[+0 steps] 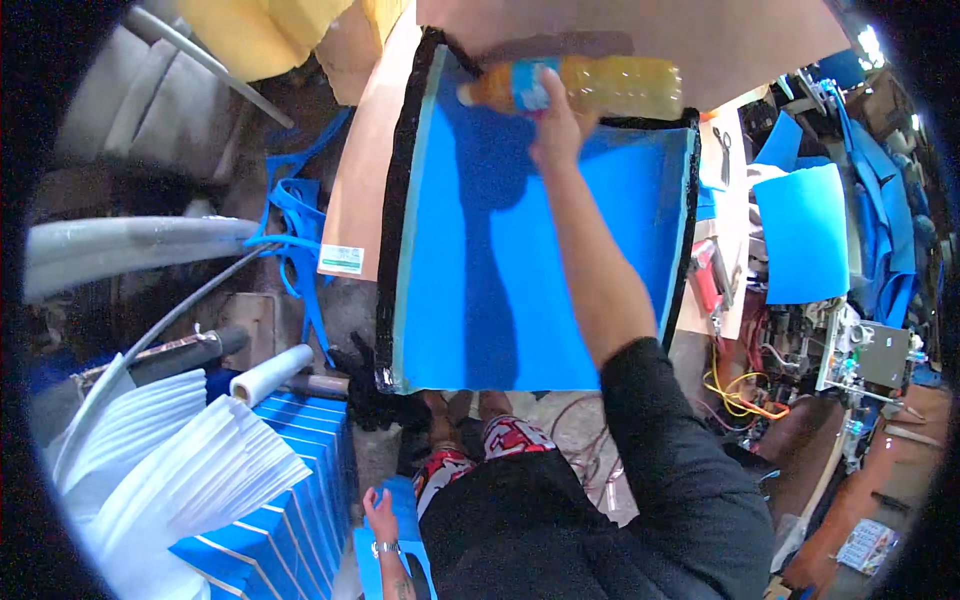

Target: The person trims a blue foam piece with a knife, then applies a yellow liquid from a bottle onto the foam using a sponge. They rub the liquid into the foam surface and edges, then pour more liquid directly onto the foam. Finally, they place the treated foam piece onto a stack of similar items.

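Observation:
My right hand (558,125) reaches forward and grips a plastic bottle of orange drink (590,88) with a blue label, lying on its side at the far edge of a large blue sheet (500,270). That sheet has black strips along its left and right sides and rests on a brown board (365,170). My left hand (380,515) hangs low by my side with a bracelet on the wrist, fingers loosely apart, resting on a blue piece (400,540) beside a stack of blue and white sheets (270,480).
Blue straps (295,230) hang left of the board. Grey pipes (130,245) and a white roll (270,375) lie at the left. Another blue sheet (805,235), scissors (724,150) and a machine with yellow wires (745,385) are at the right.

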A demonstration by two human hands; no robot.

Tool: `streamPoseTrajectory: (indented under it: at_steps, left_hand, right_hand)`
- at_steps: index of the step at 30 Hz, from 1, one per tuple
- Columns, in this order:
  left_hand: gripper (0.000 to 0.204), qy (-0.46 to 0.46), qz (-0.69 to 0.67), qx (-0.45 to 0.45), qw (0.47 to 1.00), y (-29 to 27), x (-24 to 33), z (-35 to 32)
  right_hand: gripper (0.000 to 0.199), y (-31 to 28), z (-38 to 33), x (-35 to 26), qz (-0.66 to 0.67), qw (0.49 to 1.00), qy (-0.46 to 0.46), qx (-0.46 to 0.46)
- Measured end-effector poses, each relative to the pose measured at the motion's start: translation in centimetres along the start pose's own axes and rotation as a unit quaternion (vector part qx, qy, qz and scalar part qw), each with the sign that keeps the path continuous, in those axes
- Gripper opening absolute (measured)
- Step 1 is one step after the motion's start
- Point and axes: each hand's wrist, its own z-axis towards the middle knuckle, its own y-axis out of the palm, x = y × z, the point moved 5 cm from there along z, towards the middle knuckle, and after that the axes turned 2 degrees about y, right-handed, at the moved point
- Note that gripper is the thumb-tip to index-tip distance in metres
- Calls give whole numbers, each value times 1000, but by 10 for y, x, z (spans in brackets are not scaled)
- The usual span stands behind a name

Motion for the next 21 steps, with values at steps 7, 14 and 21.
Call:
streamPoseTrajectory:
  at_steps: [7, 14, 21]
  left_hand:
    - [51, -55, -9, -2, 998, -34, -18, -8]
    - [53, 1, 38, -21, 999, -68, 30, 8]
    - [57, 6, 98, -59, 993, -82, 28, 19]
  right_hand:
    - [69, -68, -206, -30, -192, 974, 109, -48]
    - [54, -40, -124, -2, -62, 992, 108, 14]
    - [49, -89, -293, -43, -226, 964, 135, 20]
